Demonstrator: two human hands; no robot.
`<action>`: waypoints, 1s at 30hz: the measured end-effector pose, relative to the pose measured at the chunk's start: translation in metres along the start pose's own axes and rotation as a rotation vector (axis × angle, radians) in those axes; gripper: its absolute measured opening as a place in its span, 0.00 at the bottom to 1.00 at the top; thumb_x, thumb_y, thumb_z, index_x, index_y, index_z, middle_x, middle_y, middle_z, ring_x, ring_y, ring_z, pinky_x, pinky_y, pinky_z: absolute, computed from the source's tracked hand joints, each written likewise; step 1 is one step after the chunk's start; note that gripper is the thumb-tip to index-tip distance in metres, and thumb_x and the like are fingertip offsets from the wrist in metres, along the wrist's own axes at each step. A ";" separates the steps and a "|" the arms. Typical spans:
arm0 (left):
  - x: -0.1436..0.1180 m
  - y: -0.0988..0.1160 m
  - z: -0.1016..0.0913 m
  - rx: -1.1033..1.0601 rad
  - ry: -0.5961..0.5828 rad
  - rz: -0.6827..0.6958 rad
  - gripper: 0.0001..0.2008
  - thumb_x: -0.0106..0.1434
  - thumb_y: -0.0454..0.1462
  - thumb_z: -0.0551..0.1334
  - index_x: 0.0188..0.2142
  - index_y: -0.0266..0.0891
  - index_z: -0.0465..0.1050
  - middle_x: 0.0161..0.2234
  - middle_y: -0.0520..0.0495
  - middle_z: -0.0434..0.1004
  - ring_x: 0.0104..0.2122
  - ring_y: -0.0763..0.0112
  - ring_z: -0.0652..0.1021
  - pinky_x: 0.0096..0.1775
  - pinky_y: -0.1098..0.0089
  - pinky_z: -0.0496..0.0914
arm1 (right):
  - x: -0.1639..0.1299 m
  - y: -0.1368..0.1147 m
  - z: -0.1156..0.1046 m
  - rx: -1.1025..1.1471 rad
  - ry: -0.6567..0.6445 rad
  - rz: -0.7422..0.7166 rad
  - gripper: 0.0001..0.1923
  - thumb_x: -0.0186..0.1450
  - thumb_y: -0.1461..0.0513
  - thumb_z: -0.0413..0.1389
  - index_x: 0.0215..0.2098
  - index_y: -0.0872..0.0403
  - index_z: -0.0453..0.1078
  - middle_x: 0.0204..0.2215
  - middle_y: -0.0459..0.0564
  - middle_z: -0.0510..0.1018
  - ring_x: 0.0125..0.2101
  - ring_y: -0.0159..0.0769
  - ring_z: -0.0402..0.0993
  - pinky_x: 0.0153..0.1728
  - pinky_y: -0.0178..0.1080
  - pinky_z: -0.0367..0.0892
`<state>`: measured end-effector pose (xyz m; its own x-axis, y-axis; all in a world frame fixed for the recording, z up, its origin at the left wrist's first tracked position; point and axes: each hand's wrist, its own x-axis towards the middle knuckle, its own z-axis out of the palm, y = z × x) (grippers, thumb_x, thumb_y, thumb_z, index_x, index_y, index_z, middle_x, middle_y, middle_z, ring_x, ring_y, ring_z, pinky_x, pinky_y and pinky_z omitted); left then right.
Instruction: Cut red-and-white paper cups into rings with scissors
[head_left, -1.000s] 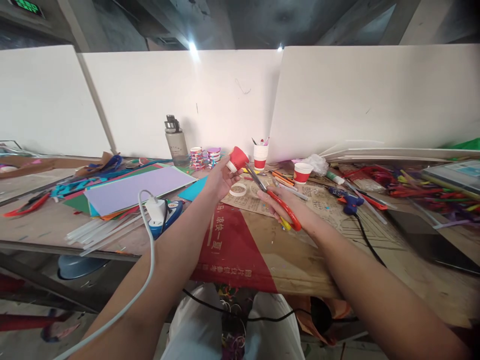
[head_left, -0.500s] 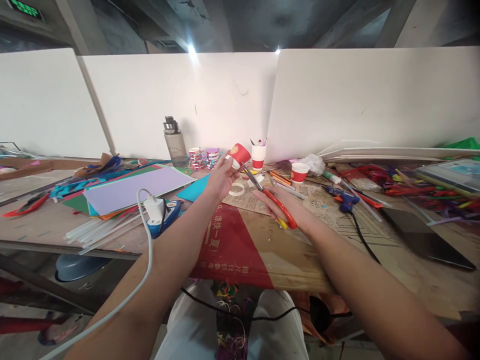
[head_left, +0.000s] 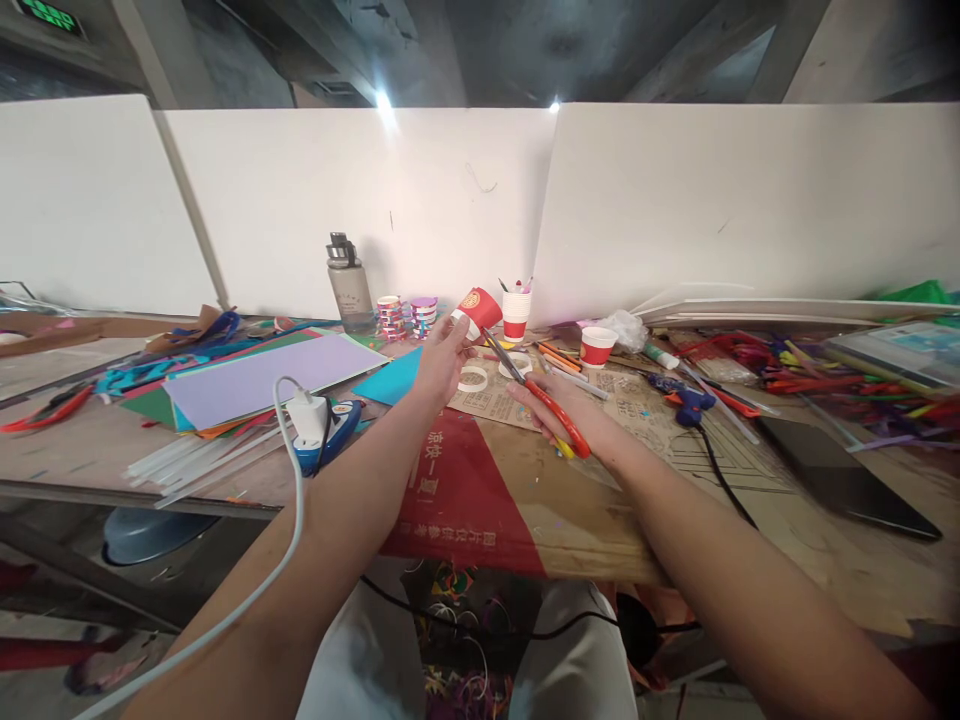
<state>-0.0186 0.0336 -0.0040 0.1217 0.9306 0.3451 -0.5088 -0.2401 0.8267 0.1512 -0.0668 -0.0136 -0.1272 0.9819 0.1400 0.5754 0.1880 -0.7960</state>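
**Scissors at the cup's rim**

Just above the centre of the frame the left hand (head_left: 442,358) grips a red paper cup (head_left: 474,309), tipped on its side with its white base end toward the palm. The right hand (head_left: 564,412) is closed around the orange handles of the scissors (head_left: 534,392); their steel blades point up and left, and the tips sit at the cup's lower edge. Whether the blades are parted or already biting the paper is too small to tell.

By my reading, the step in hand is cutting into the cup. The next move would call for a steady cup and blades fed squarely into the thin wall, since a waxy, curved surface tends to slip or crumple.

Below the cup, a white paper ring (head_left: 473,378) lies on a printed sheet over brown cardboard (head_left: 600,510) with a large red panel. Two more red-and-white cups (head_left: 598,345) stand behind, one holding pens. At centre left lie flat coloured sheets (head_left: 262,378), topped by a lilac one, clear glue sticks (head_left: 187,462), and a white charger (head_left: 309,418) with its cable trailing down toward the lower left. A grey bottle (head_left: 349,285) stands against the white partition. To the right are a blue glue gun (head_left: 686,397), a dark flat slab (head_left: 840,475) and a tangle of coloured strips.
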 end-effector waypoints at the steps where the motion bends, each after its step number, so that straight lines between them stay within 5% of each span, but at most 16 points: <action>1: 0.000 0.000 0.000 0.005 -0.001 0.002 0.23 0.50 0.48 0.75 0.33 0.41 0.66 0.31 0.54 0.75 0.32 0.77 0.77 0.32 0.74 0.66 | 0.000 0.001 0.000 -0.001 -0.004 0.003 0.25 0.65 0.40 0.56 0.27 0.50 0.60 0.16 0.41 0.67 0.13 0.28 0.61 0.13 0.32 0.57; 30: 0.005 0.004 -0.002 -0.038 -0.034 -0.047 0.21 0.52 0.49 0.75 0.34 0.38 0.71 0.31 0.50 0.79 0.30 0.73 0.79 0.33 0.72 0.68 | -0.004 -0.006 -0.002 -0.156 0.024 -0.063 0.27 0.67 0.38 0.50 0.27 0.51 0.59 0.21 0.43 0.67 0.20 0.29 0.63 0.24 0.34 0.61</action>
<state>-0.0219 0.0381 -0.0002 0.1752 0.9305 0.3217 -0.5336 -0.1849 0.8253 0.1496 -0.0717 -0.0079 -0.1490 0.9679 0.2023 0.6853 0.2486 -0.6846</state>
